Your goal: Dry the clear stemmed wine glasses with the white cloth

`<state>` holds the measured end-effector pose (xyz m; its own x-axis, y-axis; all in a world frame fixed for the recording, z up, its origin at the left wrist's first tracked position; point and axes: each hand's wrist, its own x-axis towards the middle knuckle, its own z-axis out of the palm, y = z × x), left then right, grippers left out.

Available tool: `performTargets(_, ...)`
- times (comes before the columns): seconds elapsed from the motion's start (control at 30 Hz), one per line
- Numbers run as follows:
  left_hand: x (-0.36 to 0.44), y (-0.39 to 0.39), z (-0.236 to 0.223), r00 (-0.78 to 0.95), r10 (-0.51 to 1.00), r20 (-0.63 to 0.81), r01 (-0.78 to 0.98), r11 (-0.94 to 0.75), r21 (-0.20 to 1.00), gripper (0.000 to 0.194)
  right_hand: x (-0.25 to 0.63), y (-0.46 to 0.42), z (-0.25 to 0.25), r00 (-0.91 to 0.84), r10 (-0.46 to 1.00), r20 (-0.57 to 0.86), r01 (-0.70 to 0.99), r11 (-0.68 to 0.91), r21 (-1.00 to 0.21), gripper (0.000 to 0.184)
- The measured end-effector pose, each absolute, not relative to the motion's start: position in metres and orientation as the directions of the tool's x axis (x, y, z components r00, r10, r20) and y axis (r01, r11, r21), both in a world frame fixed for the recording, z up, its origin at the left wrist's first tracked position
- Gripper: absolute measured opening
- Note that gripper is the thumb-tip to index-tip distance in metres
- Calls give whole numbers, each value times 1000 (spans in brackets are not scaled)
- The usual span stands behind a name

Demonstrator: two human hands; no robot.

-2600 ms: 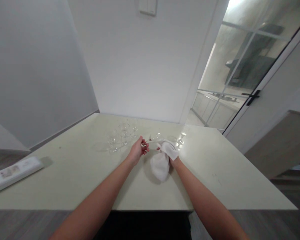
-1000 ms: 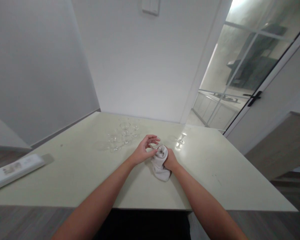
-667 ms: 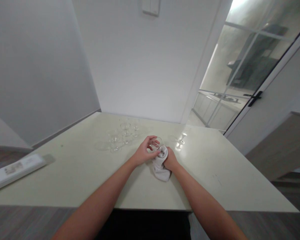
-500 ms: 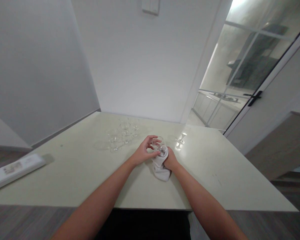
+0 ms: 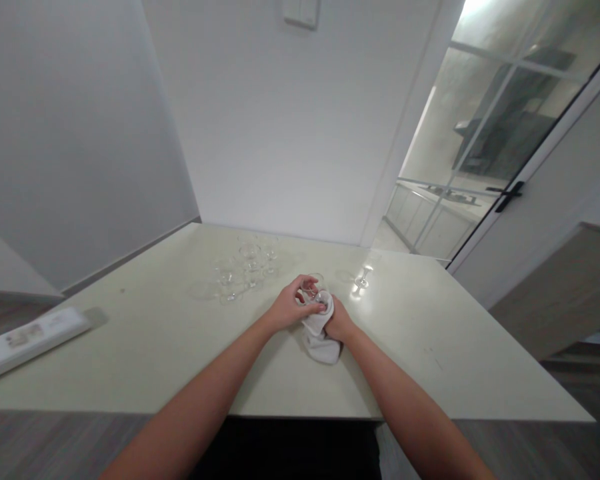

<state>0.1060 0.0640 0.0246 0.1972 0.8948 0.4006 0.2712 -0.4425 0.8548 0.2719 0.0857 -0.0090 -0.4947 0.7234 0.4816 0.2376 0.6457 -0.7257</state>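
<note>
Fingers of my left hand (image 5: 293, 303) curl around a clear stemmed glass (image 5: 314, 285), which is tilted with its base toward me. My right hand (image 5: 340, 320) grips a whitish cloth (image 5: 321, 340), pressed around the glass's base; part of the cloth hangs down toward the table. The fingers of my right hand are mostly hidden behind the cloth. Past my right hand, another clear stemmed glass (image 5: 363, 275) stands upright. To the left of my hands, several similar glasses (image 5: 251, 263) stand grouped together.
A pale table (image 5: 180, 360) spreads beneath my hands, its back edge near a white wall (image 5: 300, 133). At the far left lies a long white box (image 5: 33, 340). A glass-paned door with a black handle (image 5: 510, 195) is on the right.
My hands, the glass and the cloth have shifted slightly to the left. Both hands keep hold as before, and the standing glasses stay in place.
</note>
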Motion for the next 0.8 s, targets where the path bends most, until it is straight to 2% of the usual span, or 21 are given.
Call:
performTargets(0.1, 105, 65, 26, 188, 889, 417, 285, -455, 843, 59, 271, 88, -10, -498, 720, 484, 267, 658, -704, 15)
performTargets(0.2, 105, 67, 26, 127, 888, 442, 290, -459, 840, 57, 270, 91, -12, -498, 710, 498, 350, 690, -633, 13)
performTargets(0.33, 105, 72, 23, 6, 896, 443, 252, -430, 867, 56, 271, 92, -12, -456, 687, 566, 387, 725, -569, 29)
performTargets(0.43, 104, 76, 23, -102, 901, 421, 164, -403, 901, 57, 273, 91, -9, -391, 686, 614, 336, 727, -598, 41)
performTargets(0.57, 98, 81, 25, -281, 904, 322, 3, -335, 942, 57, 275, 92, -7, -260, 698, 667, 255, 716, -650, 43)
performTargets(0.8, 90, 84, 24, -342, 915, 215, -117, -269, 956, 59, 275, 99, -18, -192, 816, 545, 256, 578, -775, 51)
